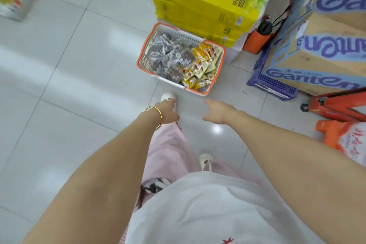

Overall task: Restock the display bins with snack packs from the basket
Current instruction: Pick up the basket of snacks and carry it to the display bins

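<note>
1. The basket (188,36) sits on the floor (79,85) at yr 12 o'clock. It's white w/ an orange rim, and neither hand touches it.
2. Inside, silver-purple snack packs (168,53) fill the 9 o'clock half and yellow snack packs (202,65) the 3 o'clock half, all heaped loose.
3. Yr left hand (168,111), w/ a gold bangle (156,117) on the wrist, reaches fwd at approx 11 o'clock, short of the basket's near rim. Its fingers are slack and hold nothing. In view it overlaps yr white shoe (168,96).
4. Yr right hand (217,112) reaches fwd at approx 1 o'clock, also short of the rim. Its fingers (210,104) are straight-ish and a bit apart, thumb out to the side, nothing in them.
5. Yellow cartons (198,6) are stacked just past the basket at 12–1 o'clock.
6. Ganten boxes (316,55) are piled on a blue crate (273,85) at 2 o'clock, near the basket's right side.
7. A red trolley (336,105) lies at 3 o'clock, well apart from the basket.
</note>
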